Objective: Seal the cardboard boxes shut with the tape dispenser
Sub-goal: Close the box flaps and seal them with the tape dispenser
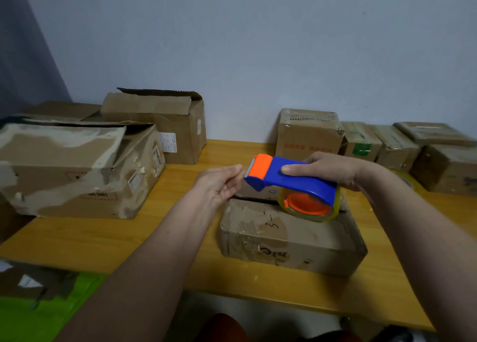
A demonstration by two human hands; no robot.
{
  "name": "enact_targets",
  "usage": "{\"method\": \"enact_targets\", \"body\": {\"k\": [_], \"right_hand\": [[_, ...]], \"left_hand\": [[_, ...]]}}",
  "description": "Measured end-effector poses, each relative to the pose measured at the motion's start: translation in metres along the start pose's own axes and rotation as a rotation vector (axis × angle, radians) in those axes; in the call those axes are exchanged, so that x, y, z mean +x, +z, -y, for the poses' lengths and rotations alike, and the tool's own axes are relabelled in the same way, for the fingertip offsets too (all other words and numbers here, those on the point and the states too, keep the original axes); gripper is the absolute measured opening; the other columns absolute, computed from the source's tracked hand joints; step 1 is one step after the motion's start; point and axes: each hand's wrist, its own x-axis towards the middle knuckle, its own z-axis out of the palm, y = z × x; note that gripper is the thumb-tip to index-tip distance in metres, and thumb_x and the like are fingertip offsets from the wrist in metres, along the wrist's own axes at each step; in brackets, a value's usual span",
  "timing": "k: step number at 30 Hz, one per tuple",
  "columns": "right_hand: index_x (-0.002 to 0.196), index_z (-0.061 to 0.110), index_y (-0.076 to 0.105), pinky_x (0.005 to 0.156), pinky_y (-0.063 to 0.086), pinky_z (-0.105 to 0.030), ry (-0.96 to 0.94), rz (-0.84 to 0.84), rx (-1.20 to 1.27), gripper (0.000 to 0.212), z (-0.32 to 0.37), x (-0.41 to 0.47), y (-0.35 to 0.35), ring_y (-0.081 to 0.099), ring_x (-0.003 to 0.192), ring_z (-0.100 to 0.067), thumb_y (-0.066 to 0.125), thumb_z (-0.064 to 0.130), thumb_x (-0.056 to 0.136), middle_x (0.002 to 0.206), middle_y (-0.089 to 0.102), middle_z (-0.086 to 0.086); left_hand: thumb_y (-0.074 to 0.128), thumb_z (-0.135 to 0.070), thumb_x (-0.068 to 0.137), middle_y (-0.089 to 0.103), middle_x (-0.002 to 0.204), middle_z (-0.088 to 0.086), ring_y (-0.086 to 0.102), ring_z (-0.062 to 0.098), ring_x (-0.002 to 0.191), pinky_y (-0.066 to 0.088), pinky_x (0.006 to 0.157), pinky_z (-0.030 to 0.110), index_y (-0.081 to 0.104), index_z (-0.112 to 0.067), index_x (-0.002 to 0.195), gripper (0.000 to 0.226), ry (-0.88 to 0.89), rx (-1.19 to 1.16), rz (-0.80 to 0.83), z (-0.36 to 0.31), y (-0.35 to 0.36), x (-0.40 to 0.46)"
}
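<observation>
A blue and orange tape dispenser with a clear tape roll hovers just above a worn cardboard box in the middle of the wooden table. My right hand grips the dispenser's blue handle from above, thumb along its side. My left hand is raised at the dispenser's toothed front edge, fingertips close together there; whether they pinch the tape end is too blurred to tell. The box's top flaps lie flat.
Two large open-flapped boxes stand at the left: one torn, one behind it. A row of taped boxes lines the wall at the right. A spare tape roll lies by my right forearm. Green material is at lower left.
</observation>
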Motion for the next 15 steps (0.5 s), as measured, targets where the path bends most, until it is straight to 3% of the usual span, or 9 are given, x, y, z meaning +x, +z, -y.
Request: {"method": "enact_targets", "body": {"k": [6,10,15], "right_hand": [[0.085,0.009,0.071,0.060,0.052,-0.024,0.071,0.002,-0.111,0.081,-0.013,-0.009,-0.018,0.069,0.062,-0.016,0.072,0.079,0.045,0.077,0.074,-0.006],[0.071,0.014,0.069,0.053,0.049,-0.021,0.082,-0.027,-0.116,0.072,-0.007,-0.003,-0.018,0.066,0.054,-0.013,0.071,0.081,0.045,0.067,0.072,-0.004],[0.070,0.012,0.066,0.059,0.048,-0.027,0.086,-0.104,-0.160,0.077,0.002,0.007,-0.008,0.064,0.049,-0.013,0.066,0.082,0.037,0.061,0.070,-0.004]], "left_hand": [[0.073,-0.005,0.081,0.070,0.078,0.013,0.064,0.006,0.049,0.055,0.051,0.019,0.066,0.003,0.096,0.018,0.093,0.057,-0.185,0.002,-0.024,0.010],[0.073,-0.007,0.084,0.070,0.076,0.012,0.062,0.004,0.043,0.051,0.044,0.015,0.065,0.000,0.088,0.011,0.168,0.099,-0.316,0.013,-0.024,0.013],[0.073,-0.005,0.084,0.068,0.070,0.009,0.059,0.003,0.041,0.050,0.043,0.014,0.065,-0.001,0.083,0.009,0.157,0.108,-0.413,0.027,-0.034,0.020]]}}
